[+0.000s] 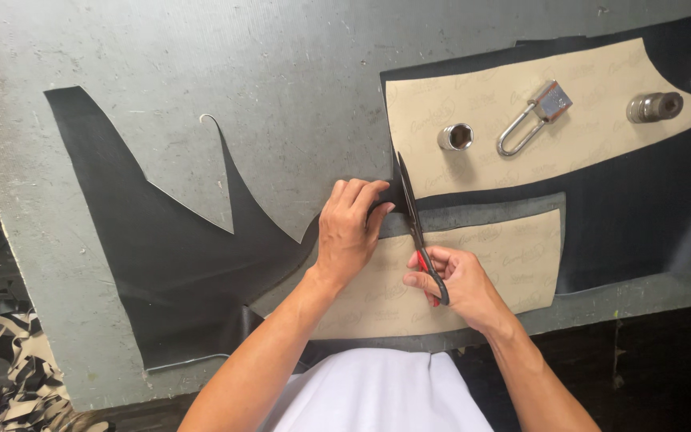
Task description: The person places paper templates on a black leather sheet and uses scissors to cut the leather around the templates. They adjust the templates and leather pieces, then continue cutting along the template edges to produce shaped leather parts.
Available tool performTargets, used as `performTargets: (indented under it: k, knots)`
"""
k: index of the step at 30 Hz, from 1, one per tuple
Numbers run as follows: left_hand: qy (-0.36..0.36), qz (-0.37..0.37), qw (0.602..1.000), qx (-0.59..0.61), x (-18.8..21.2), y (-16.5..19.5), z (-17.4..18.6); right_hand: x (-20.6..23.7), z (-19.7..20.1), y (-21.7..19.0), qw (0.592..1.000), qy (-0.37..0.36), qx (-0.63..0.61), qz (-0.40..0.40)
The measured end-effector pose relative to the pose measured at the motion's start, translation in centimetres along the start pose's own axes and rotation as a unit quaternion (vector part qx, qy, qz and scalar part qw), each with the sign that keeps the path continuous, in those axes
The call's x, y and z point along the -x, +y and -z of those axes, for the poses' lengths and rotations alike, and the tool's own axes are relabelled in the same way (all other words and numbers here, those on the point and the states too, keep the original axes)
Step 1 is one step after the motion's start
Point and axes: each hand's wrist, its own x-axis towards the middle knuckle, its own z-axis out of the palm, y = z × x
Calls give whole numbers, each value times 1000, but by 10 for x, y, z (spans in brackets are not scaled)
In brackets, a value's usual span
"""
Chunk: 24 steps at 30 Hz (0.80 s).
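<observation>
The right hand (pixel 453 280) grips scissors (pixel 416 224) cutting black fabric (pixel 193 264) on the surface (pixel 281 72); the left hand (pixel 349 232) pinches it flat just beside the blades (fingertips close). A slip could nick them, or the cut could wander.

The scissors (pixel 416 216), black-bladed with red-lined handles, point away from the person, blades slightly parted along the edge of a tan pattern piece. The black fabric (pixel 177 256) lies flat on the grey table, already cut into curved, pointed shapes.
</observation>
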Motion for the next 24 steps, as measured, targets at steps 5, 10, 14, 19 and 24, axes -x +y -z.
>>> performTargets:
  k: [5, 10, 14, 19, 24]
  knots:
    - [-16, 14, 1000, 11, -2, -1, 2, 1, -7, -4, 1000, 9, -18, -3]
    - [-27, 11, 1000, 3, -2, -4, 4, -5, -8, -10, 999, 30, 18, -7]
    - [-26, 9, 1000, -3, -2, -4, 3, -7, -11, -12, 999, 39, 11, -2]
    - [-29, 20, 999, 10, -3, -4, 4, -6, -15, -12, 999, 45, 7, 0]
    - [-24, 13, 1000, 7, -2, -5, 5, -9, -15, -18, 999, 41, 9, -9]
